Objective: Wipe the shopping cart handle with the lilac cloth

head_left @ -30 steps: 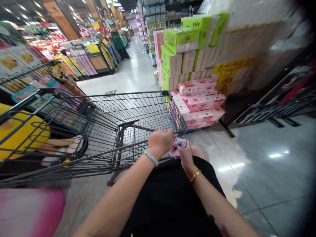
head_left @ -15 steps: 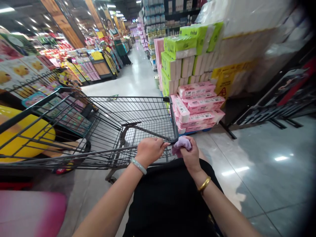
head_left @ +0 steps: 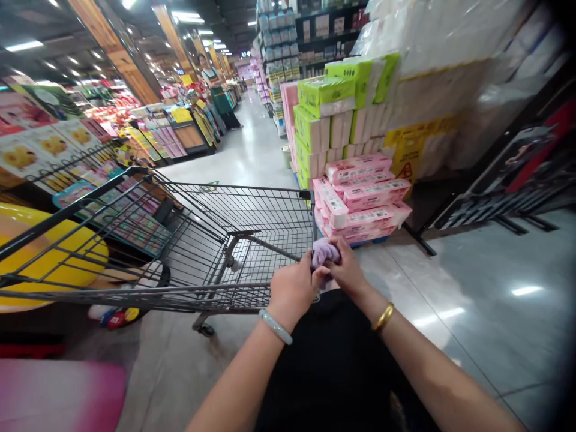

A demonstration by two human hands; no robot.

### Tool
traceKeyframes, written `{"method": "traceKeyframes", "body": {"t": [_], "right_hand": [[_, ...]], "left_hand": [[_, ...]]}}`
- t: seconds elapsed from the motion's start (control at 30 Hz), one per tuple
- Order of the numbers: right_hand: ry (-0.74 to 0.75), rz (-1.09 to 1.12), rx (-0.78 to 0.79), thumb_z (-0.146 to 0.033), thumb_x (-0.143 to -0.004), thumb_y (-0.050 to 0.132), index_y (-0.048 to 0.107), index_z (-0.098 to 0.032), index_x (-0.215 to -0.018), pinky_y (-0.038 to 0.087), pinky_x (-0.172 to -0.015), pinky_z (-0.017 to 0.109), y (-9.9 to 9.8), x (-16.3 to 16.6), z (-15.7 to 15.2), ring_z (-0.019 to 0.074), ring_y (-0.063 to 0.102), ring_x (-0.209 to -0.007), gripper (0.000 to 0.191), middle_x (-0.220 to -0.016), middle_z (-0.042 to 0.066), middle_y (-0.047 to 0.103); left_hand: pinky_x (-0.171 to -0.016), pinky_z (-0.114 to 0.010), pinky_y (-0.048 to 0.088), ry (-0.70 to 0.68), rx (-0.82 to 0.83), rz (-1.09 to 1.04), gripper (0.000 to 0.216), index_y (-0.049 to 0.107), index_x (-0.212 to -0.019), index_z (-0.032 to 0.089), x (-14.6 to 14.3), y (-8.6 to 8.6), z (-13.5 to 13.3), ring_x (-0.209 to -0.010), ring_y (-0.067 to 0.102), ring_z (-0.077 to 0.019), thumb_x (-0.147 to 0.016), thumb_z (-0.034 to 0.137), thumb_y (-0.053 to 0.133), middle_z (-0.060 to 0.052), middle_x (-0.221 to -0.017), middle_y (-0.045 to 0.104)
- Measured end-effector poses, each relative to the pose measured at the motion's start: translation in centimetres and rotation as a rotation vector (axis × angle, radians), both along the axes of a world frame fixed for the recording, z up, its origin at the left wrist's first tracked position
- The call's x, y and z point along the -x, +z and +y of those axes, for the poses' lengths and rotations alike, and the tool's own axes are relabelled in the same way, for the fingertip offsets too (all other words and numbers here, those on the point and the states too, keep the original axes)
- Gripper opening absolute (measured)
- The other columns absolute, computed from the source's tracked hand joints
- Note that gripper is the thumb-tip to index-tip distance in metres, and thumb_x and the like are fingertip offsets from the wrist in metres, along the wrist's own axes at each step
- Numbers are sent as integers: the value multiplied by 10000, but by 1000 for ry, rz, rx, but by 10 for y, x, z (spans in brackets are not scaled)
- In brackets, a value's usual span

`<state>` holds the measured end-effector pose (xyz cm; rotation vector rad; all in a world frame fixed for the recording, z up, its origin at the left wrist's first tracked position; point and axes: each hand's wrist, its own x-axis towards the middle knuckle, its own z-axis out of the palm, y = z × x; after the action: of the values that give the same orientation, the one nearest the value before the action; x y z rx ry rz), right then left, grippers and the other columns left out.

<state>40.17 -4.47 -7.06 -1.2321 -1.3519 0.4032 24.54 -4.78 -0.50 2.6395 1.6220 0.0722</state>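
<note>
A crumpled purple cloth (head_left: 324, 254) is bunched between my two hands at the near right corner of a dark wire shopping cart (head_left: 256, 191). My left hand (head_left: 294, 289), with a pale bangle at the wrist, is closed on the cloth's left side, its thumb against the fabric. From the other side my right hand (head_left: 348, 267), below which sits a gold bangle, grips the cloth with bent fingers. The cart corner under the cloth is mostly hidden by my hands. Nothing lies in the visible part of the cart basket.
Pink tissue packs (head_left: 364, 198) and green packs (head_left: 326, 96) are stacked just beyond the cart. A yellow caution sign (head_left: 407, 159) and a black rack (head_left: 495, 180) stand right. Left are a yellow rounded object (head_left: 49, 252) and display shelves. A person (head_left: 218, 90) stands by the aisle.
My left hand has left the cart's side rail and moved right to the cloth. My right hand and the cloth have shifted slightly up. The view has tilted a little.
</note>
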Motion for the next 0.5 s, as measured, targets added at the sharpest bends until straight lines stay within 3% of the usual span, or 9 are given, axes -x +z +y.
{"method": "traceKeyframes", "body": {"t": [0.1, 0.17, 0.23, 0.37, 0.5], "right_hand": [[-54, -12, -39, -143, -697, 621, 672, -246, -1029, 403, -1112, 496, 5, 1, 8, 293, 534, -1244, 351, -1246, 82, 601], [28, 13, -48, -146, -751, 596, 679, -264, -1139, 361, -1163, 480, 5, 7, 3, 282, 487, -1339, 414, -1361, 75, 570], [136, 72, -3, -192, -828, 577, 625, -280, -1277, 373, -1160, 473, 2, 13, -3, 267, 497, -1347, 460, -1393, 70, 577], [169, 70, 36, -307, -815, 681, 585, -268, -1317, 388, -1141, 492, 0, 16, 8, 278, 532, -1295, 512, -1361, 82, 607], [-76, 104, 34, -275, -755, 684, 599, -245, -1254, 409, -1111, 477, 11, 14, 38, 264, 567, -1208, 507, -1275, 79, 632]], "left_hand": [[-650, -331, 457, -17, -26, 58, 756, 622, -1267, 163, 6, -5, -2, -739, 707, -278, -967, 719, 207, -115, -789, 728], [-660, -341, 470, -57, -17, 63, 750, 698, -1028, 156, 10, -7, -4, -761, 709, -285, -951, 742, 237, -132, -788, 723], [-665, -351, 483, -94, -6, 52, 735, 698, -936, 158, 14, -7, -6, -773, 711, -292, -916, 780, 307, -133, -790, 723], [-660, -362, 499, -78, -16, 39, 658, 681, -1011, 169, 17, -6, -9, -762, 713, -301, -845, 781, 506, -107, -782, 729], [-661, -361, 510, -61, -49, 47, 659, 594, -1300, 173, 13, -6, -10, -761, 720, -297, -888, 684, 540, -102, -809, 743]]}}
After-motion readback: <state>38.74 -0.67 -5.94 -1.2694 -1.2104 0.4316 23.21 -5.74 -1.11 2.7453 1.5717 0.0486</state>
